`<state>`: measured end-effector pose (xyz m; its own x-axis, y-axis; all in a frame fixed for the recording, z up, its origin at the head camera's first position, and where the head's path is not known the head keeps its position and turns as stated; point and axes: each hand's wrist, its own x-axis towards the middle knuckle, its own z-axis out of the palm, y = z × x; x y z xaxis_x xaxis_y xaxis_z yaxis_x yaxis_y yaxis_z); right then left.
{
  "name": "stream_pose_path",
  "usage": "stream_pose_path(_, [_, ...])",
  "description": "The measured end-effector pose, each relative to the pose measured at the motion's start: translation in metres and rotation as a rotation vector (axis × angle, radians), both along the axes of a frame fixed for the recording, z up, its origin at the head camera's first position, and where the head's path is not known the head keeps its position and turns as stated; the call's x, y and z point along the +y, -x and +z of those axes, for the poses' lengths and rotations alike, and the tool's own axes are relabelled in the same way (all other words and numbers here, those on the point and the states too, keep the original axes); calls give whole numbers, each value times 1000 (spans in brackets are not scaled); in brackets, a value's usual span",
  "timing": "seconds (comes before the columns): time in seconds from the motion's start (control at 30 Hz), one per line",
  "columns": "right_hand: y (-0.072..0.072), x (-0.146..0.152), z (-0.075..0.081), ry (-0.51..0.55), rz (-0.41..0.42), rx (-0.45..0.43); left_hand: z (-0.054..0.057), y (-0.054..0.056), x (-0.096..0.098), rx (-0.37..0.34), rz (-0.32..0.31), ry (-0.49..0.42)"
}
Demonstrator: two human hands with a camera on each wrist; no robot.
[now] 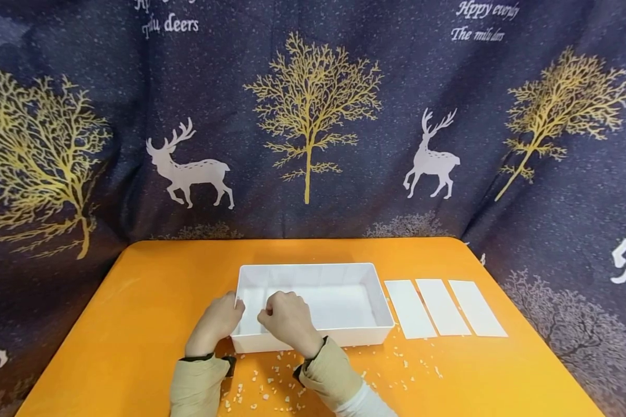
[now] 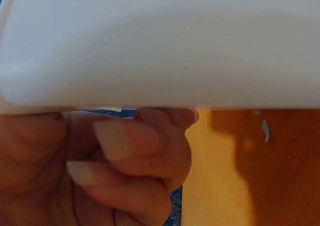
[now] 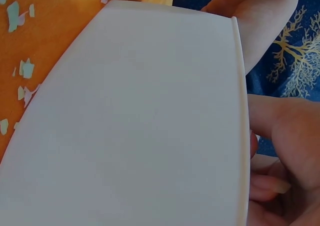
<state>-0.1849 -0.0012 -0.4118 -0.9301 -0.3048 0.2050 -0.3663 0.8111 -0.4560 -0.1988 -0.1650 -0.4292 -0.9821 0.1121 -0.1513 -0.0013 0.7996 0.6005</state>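
Observation:
A shallow white rectangular box [image 1: 355,335] stands on the orange table [image 1: 135,318]. My left hand [image 1: 219,318] grips its left wall near the rim; in the left wrist view the curled fingers [image 2: 132,138] press close against a white wall. Over the left part of the box, above its front edge, is my right hand [image 1: 289,318] with the fingers bent inward. The right wrist view shows that hand's curled fingers [image 3: 270,183] beyond the near white wall, which hides part of them. Whether they pinch something small cannot be made out.
Small pale paper scraps [image 1: 266,397] lie scattered in front of the box. Three white rectangular cards [image 1: 411,310] lie in a row to its right. A dark blue cloth [image 1: 344,220] printed with deer and trees hangs behind the table.

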Motion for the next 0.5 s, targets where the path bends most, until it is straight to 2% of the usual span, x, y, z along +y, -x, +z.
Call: stream_pose_path(0.5, [4,2,-3,82,76,53,0,-1,0,8,-1,-24])
